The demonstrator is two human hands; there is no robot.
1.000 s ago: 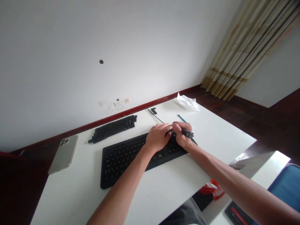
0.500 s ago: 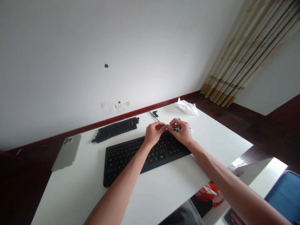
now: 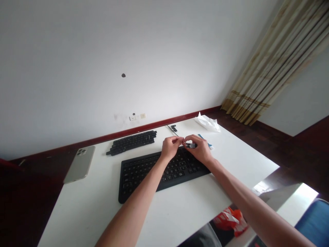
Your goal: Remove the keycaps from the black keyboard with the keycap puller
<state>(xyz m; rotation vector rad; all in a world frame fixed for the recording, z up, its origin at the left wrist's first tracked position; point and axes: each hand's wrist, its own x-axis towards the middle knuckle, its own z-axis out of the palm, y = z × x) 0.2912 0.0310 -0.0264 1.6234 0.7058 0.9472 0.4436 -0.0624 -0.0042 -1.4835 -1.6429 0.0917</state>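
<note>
Over the back right part of a black keyboard [image 3: 164,168], whose keycaps look to be off, my two hands meet at the fingertips. My left hand [image 3: 170,148] is closed in a pinch; whatever lies between thumb and finger is too small to make out. In my right hand [image 3: 202,149] is a small dark-and-silver object [image 3: 191,145], partly covered by the fingers. Its thumb and forefinger come together near the left fingertips. Behind the keyboard, to the left, black keycaps [image 3: 133,141] lie in close rows. A blue-handled brush-like thing [image 3: 205,139] lies just past my right hand.
A phone [image 3: 80,164] lies face down on the left of the white table [image 3: 84,212]. Several loose keycaps [image 3: 174,128] and a thin black cable [image 3: 171,130] are at the back. Crumpled white tissue [image 3: 208,122] sits back right. A red-and-white bag [image 3: 230,221] is below the front edge.
The view has shifted slightly. The object in my right hand has turned and shows more silver; the blue handle beyond that hand shows more. Both hands stay together over the keyboard.
</note>
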